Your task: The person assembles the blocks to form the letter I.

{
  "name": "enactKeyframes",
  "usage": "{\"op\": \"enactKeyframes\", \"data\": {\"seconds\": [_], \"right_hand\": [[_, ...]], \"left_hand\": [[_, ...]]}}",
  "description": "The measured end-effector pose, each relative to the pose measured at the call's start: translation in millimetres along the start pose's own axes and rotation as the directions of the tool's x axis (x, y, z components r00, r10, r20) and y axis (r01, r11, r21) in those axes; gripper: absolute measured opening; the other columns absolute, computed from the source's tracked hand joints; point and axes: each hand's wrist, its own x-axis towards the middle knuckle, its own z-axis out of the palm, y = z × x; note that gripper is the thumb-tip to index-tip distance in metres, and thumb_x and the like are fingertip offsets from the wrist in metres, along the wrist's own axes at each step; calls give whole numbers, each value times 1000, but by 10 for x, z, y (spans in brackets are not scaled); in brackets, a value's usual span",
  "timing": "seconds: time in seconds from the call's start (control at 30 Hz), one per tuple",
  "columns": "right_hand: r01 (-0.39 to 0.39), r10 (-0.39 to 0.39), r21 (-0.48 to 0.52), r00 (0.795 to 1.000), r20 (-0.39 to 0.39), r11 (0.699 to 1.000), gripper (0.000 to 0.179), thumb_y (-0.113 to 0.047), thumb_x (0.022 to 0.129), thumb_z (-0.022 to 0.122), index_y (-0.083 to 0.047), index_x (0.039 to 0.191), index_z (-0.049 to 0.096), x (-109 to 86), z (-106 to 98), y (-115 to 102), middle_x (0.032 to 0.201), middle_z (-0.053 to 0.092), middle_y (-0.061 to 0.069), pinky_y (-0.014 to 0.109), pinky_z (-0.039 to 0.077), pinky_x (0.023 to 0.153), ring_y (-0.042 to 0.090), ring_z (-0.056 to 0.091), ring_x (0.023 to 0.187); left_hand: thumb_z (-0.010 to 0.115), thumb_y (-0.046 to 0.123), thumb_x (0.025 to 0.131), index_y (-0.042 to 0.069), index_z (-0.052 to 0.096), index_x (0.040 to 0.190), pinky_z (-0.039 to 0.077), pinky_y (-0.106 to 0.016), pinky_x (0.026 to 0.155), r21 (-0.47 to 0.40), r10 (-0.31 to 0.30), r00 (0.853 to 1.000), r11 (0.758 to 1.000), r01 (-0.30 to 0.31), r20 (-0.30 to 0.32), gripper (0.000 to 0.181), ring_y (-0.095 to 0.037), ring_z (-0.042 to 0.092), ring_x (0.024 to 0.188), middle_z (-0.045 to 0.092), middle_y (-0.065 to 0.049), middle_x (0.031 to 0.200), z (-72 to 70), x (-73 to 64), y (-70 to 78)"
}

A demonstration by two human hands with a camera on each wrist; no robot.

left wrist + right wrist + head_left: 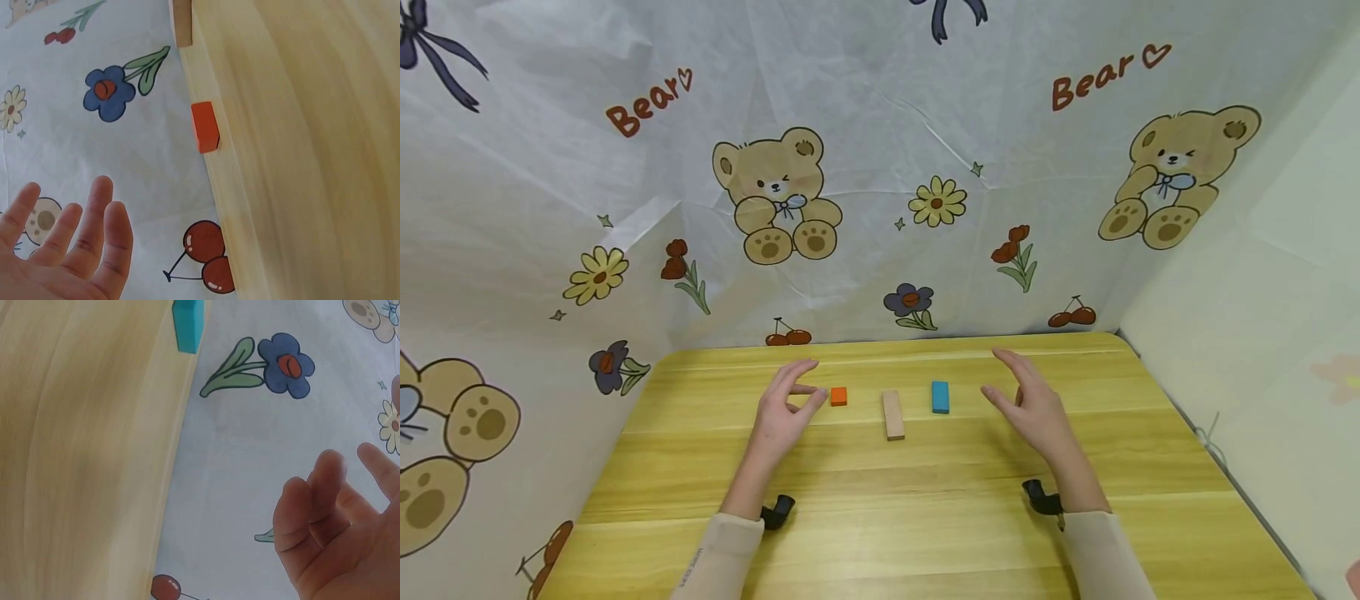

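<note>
My left hand (784, 410) hovers over the table just left of a small orange block (838, 397), fingers loosely bent and nothing held. To the right, my right hand (1030, 406) is raised beyond a blue block (940, 397), its fingers apart and holding nothing. Between the two coloured blocks lies a longer plain wooden block (892, 415). In the left wrist view the orange block (205, 127) stands apart from the left hand (75, 250). The right wrist view shows part of the blue block (189, 325), apart from the right hand (337, 531).
The blocks lie on a yellowish wood-grain table (880, 517). Behind and to the left hangs a white sheet (865, 133) printed with bears and flowers. A pale wall (1262, 333) rises on the right, with a thin cord (1212, 437) beside the table's edge.
</note>
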Motion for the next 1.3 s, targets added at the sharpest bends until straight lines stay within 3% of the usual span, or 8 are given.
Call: {"op": "enactKeyframes", "data": {"seconds": [0.3, 0.57, 0.77, 1.07, 1.3], "right_hand": [[-11, 9, 83, 1000, 20, 996, 63, -41, 105, 68, -27, 161, 44, 16, 64, -3, 162, 48, 12, 28, 42, 50, 12, 44, 56], [-23, 16, 148, 999, 45, 989, 62, -40, 104, 69, -27, 160, 46, 16, 126, -11, 159, 50, 11, 28, 41, 47, 10, 41, 52], [-55, 43, 169, 997, 68, 984, 62, -41, 103, 70, -28, 159, 47, 20, 175, -17, 158, 51, 9, 28, 40, 48, 10, 39, 50], [-75, 55, 230, 994, 93, 970, 59, -41, 103, 70, -29, 157, 48, 15, 255, 19, 159, 49, 9, 27, 39, 47, 8, 36, 48], [-80, 56, 261, 994, 98, 962, 59, -38, 103, 72, -26, 156, 50, 6, 281, -1, 162, 47, 11, 27, 39, 47, 7, 35, 48]], "left_hand": [[76, 38, 99, 30, 64, 144, 57, -36, 85, -69, -29, 999, 997, 31, 32, 46, -23, 73, 113, 55, 2, 155, 178, -33, 35], [79, 35, 97, 28, 69, 138, 53, -36, 85, -99, -43, 999, 994, 46, 34, 42, -22, 71, 111, 58, -2, 154, 316, -64, 21], [80, 32, 97, 26, 71, 136, 55, -35, 85, -121, -51, 998, 991, 56, 47, 40, -20, 72, 109, 58, -1, 153, 410, -73, 4], [80, 35, 96, 27, 72, 132, 59, -44, 92, -184, -50, 995, 981, 65, 85, 38, -21, 71, 107, 58, -2, 153, 493, -115, 1], [80, 33, 97, 23, 74, 129, 62, -39, 89, -210, -38, 993, 976, 61, 115, 35, -19, 72, 106, 57, -6, 153, 580, -138, -74]]}}
